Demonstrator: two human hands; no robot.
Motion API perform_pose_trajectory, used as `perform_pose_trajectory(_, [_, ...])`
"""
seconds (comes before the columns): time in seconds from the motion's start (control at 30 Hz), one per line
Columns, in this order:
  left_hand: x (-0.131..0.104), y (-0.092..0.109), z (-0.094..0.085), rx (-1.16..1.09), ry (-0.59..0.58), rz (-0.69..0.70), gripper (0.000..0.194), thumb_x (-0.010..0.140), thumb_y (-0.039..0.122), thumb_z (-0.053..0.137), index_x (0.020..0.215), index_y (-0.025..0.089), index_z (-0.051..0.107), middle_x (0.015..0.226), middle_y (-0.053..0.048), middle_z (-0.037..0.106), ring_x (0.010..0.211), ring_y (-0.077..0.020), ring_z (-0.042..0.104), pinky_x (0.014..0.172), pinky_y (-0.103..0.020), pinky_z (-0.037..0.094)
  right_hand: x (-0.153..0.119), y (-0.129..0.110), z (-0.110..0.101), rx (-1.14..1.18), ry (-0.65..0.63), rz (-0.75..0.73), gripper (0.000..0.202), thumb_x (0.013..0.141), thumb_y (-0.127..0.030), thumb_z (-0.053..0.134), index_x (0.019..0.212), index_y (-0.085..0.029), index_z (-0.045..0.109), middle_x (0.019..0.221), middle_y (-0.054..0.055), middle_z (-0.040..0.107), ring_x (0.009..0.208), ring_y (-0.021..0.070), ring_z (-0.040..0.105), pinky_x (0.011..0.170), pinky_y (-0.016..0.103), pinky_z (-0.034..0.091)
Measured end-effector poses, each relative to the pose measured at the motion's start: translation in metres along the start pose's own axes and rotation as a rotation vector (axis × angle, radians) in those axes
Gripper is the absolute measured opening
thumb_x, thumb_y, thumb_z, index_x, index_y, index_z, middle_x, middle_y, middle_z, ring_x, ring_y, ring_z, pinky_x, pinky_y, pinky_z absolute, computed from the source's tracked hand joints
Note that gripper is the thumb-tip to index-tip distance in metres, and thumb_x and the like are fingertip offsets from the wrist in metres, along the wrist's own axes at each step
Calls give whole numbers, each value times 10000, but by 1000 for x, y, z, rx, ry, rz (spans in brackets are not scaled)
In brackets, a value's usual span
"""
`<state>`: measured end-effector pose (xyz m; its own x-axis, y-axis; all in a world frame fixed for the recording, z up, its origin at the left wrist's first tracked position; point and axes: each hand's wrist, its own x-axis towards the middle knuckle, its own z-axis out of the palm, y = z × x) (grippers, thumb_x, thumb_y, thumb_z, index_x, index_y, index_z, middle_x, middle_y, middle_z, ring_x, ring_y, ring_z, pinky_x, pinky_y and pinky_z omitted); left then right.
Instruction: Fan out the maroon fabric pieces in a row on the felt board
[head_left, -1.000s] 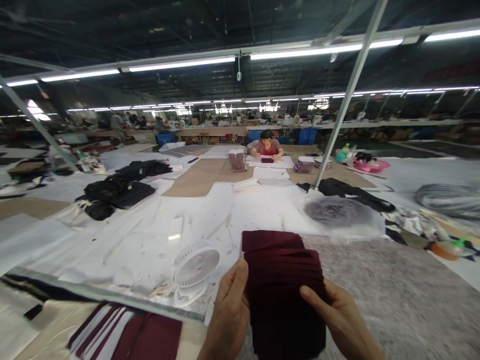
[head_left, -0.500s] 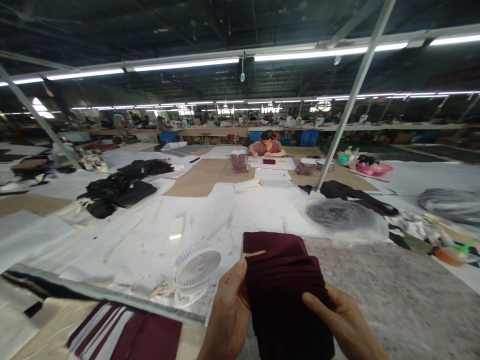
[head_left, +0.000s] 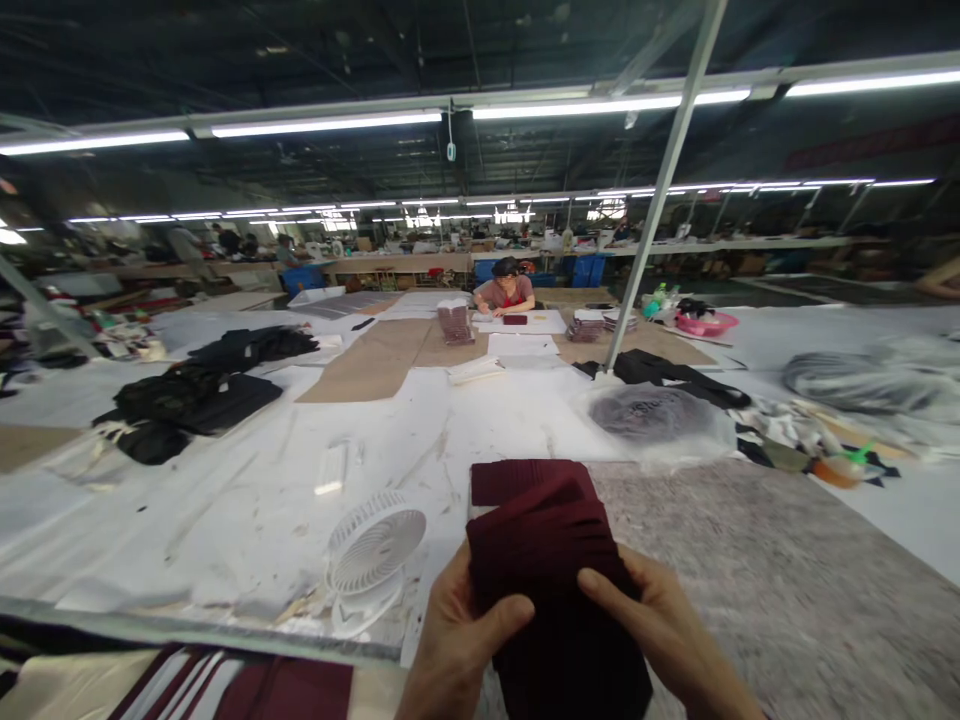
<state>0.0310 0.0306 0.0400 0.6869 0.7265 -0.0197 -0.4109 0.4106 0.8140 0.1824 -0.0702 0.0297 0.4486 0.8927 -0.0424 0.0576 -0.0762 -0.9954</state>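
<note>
Between my two hands is a thick bundle of dark maroon fabric pieces, its layers fanned at the far end. My left hand grips the left side, thumb lying across the top. On the right edge my right hand is closed, thumb also on top; its fingers are hidden beneath. Just beyond the bundle, a flat stack of maroon pieces lies on the table. A white fan stands left of my left hand.
Maroon and pale pieces lie at the lower left. A plastic-wrapped bundle sits beside a metal pole. Dark garments are heaped left. Across the table a person bends over work. A pink basin stands farther right.
My left thumb has come down from the bundle's far left corner to its upper face. The bundle looks less spread at its far end. The view has swung right.
</note>
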Motion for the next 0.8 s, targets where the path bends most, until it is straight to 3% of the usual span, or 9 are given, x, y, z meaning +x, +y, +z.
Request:
perform_pose_trajectory(0.17, [4, -13, 2, 123, 161, -52, 482, 689, 249, 725, 1156, 193, 623, 1028, -81, 734, 979, -270, 656, 935, -418, 489, 6, 4, 3, 47, 72, -13, 293, 784, -430, 676, 989, -221, 683, 908, 39, 727, 871, 240, 660, 781, 333, 537])
perform_pose_trajectory(0.27, [8, -17, 1, 114, 204, -49, 478, 679, 248, 729, 1142, 183, 631, 998, -76, 741, 944, -264, 664, 912, -413, 501, 10, 8, 4, 209, 156, -33, 578, 746, -387, 730, 1260, -265, 497, 1041, 47, 704, 949, 229, 656, 868, 368, 516])
perform_pose_trajectory(0.33, [10, -19, 0, 124, 216, -45, 475, 675, 251, 735, 1134, 179, 637, 968, -68, 747, 921, -254, 669, 915, -409, 499, 12, 12, 3, 293, 162, -7, 707, 730, -379, 748, 1339, -261, 409, 1074, 61, 697, 966, 231, 657, 902, 395, 500])
perform_pose_trajectory(0.43, [14, -27, 0, 137, 220, -63, 496, 671, 261, 745, 1149, 192, 628, 964, -58, 749, 931, -247, 668, 924, -400, 494, 16, 21, 1, 307, 102, 48, 427, 751, -379, 730, 1125, -207, 618, 1013, 59, 716, 939, 228, 657, 902, 374, 490])
perform_pose_trajectory(0.53, [22, -43, -7, 202, 156, -74, 491, 731, 301, 696, 1196, 178, 591, 1045, -90, 730, 1015, -248, 648, 958, -389, 476, 20, 37, -6, 311, 108, 103, 256, 780, -387, 696, 934, -182, 694, 902, 38, 730, 848, 216, 658, 820, 346, 507])
perform_pose_trajectory(0.63, [36, -71, -35, 523, 81, -39, 451, 874, 410, 470, 1245, 164, 545, 1218, -127, 650, 1097, -233, 615, 954, -379, 484, 23, 58, -28, 267, 206, 159, 280, 768, -401, 700, 919, -166, 685, 858, 28, 723, 785, 204, 645, 758, 330, 506])
perform_pose_trajectory(0.73, [53, -111, -91, 753, 218, -22, 477, 884, 456, 409, 1191, 141, 594, 1275, -152, 607, 1200, -250, 543, 1045, -418, 396, 27, 82, -67, 63, 255, 223, 316, 781, -444, 663, 912, -156, 663, 834, 28, 703, 752, 199, 627, 696, 314, 496])
perform_pose_trajectory(0.8, [62, -141, -135, 908, 317, -14, 504, 869, 459, 423, 1203, 119, 588, 1301, -174, 581, 1248, -267, 498, 1102, -445, 309, 34, 99, -96, -156, 222, 250, 334, 804, -482, 605, 912, -169, 648, 835, 24, 687, 743, 200, 618, 662, 306, 488])
